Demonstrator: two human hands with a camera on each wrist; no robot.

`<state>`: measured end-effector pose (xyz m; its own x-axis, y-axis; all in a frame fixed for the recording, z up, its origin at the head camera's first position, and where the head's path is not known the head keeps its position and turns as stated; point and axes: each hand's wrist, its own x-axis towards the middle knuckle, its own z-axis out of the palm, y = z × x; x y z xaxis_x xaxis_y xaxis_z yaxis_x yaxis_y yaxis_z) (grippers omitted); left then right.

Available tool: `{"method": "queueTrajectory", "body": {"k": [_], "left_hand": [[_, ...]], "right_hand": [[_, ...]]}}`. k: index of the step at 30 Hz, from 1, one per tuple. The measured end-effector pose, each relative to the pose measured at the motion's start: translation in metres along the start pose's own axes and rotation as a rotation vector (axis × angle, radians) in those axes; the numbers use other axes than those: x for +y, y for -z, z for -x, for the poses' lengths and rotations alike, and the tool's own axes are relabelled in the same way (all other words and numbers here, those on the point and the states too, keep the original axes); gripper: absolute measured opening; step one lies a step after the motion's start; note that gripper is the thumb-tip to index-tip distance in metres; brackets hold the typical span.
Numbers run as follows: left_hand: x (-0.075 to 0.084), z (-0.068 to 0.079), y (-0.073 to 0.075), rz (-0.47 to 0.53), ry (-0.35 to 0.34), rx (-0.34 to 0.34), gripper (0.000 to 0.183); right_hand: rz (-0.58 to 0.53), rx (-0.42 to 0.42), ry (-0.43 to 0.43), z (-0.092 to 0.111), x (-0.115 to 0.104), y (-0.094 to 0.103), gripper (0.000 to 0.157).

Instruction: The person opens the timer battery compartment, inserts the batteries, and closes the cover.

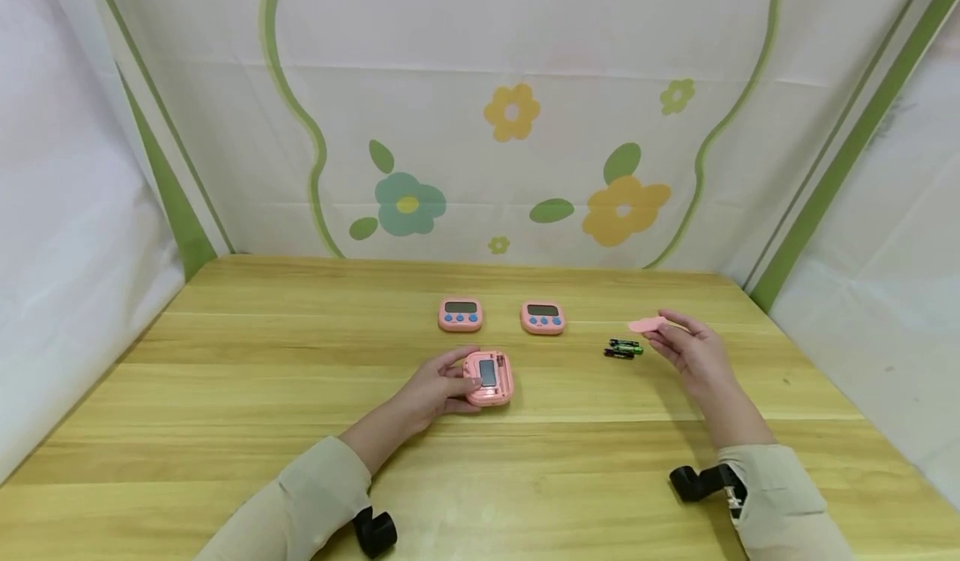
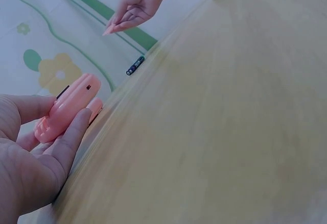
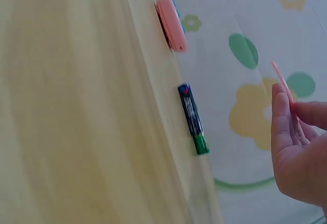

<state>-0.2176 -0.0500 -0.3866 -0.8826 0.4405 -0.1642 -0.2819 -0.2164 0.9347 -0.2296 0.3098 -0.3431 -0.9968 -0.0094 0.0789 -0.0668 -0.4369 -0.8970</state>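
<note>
My left hand (image 1: pixel 437 388) grips a pink digital timer (image 1: pixel 504 386) between thumb and fingers, its back turned up and the battery compartment uncovered. In the left wrist view that timer (image 2: pixel 71 104) shows edge-on, tilted, with the thumb on one face and fingers on the other. Over on the right, my right hand (image 1: pixel 693 353) pinches a thin pink battery cover (image 1: pixel 645 325) between thumb and fingertips, held up above the table. Beside and below this hand lies a small group of black-and-green batteries (image 1: pixel 622 349); the right wrist view shows a battery (image 3: pixel 191 114) from the side.
Two more pink timers, a left one (image 1: pixel 461 315) and a right one (image 1: pixel 543 318), lie screen up farther back on the wooden table (image 1: pixel 570 461). A white flower-printed cloth (image 1: pixel 465 161) rises behind the table's far edge, with white cloth at both sides.
</note>
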Motion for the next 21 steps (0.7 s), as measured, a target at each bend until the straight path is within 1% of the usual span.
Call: {"method": "queueTrajectory", "body": {"k": [5,11,15,21], "left_hand": [[0.002,0.001,-0.001,-0.006,-0.001,-0.002,0.059],[0.000,0.000,-0.001,-0.009,0.015,0.000,0.059],[-0.001,0.000,-0.001,-0.014,0.017,0.002,0.059],[-0.001,0.000,0.000,-0.018,0.005,0.003,0.059]], "right_hand": [[-0.042,0.087,-0.037,-0.001,-0.003,0.018,0.024],[-0.043,0.140,-0.044,0.001,-0.005,0.038,0.024],[-0.008,0.173,-0.033,0.004,-0.005,0.050,0.022],[0.067,0.217,-0.054,0.006,-0.003,0.062,0.024]]}}
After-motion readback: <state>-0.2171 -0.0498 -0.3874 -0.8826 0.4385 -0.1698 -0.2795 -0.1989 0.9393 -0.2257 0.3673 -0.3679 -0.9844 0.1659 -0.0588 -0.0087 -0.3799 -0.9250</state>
